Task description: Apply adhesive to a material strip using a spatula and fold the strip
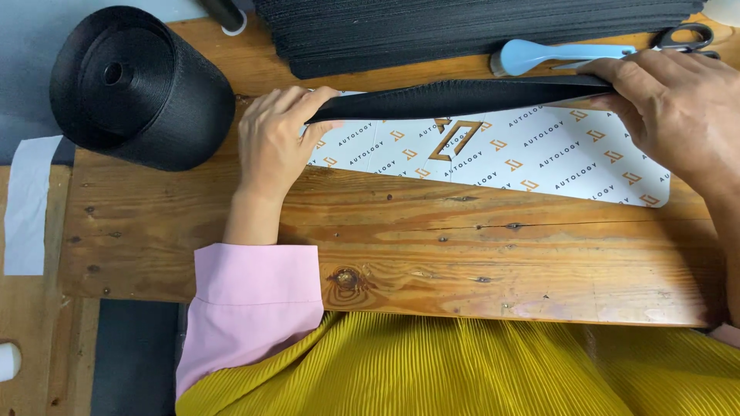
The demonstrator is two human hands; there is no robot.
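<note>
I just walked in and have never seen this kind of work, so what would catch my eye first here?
First, the two hands at the middle of the wooden bench: the left hand and right hand pinch the ends of a long black strip over a white printed card. Next, the big black roll at the far left, and the yellow pleated cloth at the bottom.

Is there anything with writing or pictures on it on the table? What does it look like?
Printed card: long white sheet lying flat on the wooden table, covered in small orange marks and dark lettering, under the black strip that the left hand and right hand hold.
Nothing else printed shows.
</note>
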